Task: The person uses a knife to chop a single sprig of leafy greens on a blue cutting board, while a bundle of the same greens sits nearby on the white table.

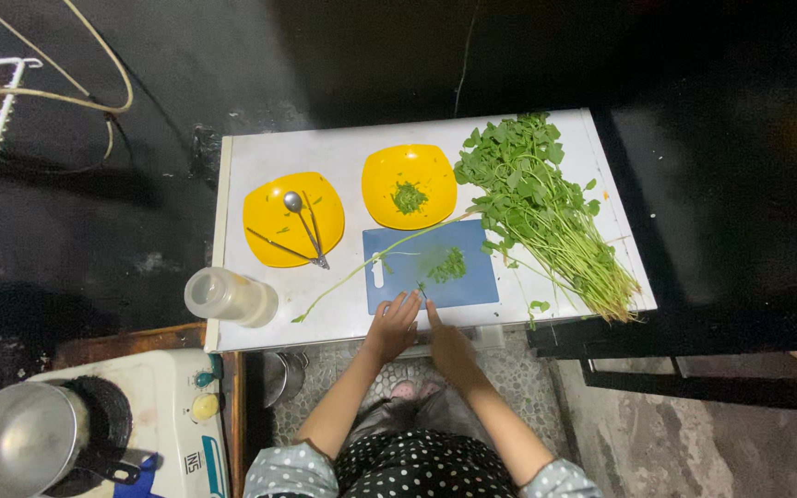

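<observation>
A person in a dotted top stands at the near edge of a white table (260, 161), both bare hands reaching onto a blue cutting board (472, 286). The left hand (391, 325) rests at the board's near edge, fingers bent and loosely spread, touching the board; whether it pinches anything cannot be told at this size. The right hand (449, 346) points its forefinger forward to a small green sprig (422, 290) on the board, fingertip at or just beside it; the other fingers look curled in, and no firm grasp shows. A little heap of picked leaves (449, 267) lies near the middle of the board, and one long thin stalk (362, 267) runs slantwise from the table's near left across the board's far corner.

Such greens are judged light, soft and easily bruised; the stalk is the firmer part and the better place to pinch.

Left of the board stands a clouded plastic bottle (228, 295), on its side at the table's corner. Farther back sit two yellow plates: the left plate (269, 207) bears a spoon (299, 214) and tongs, the right plate (385, 175) a small mound of leaves. A large bunch of leafy greens (537, 203) sprawls over the table's right side, stems toward the near edge. Down at the near left, a steel pot (16, 443) sits on a stove.
</observation>
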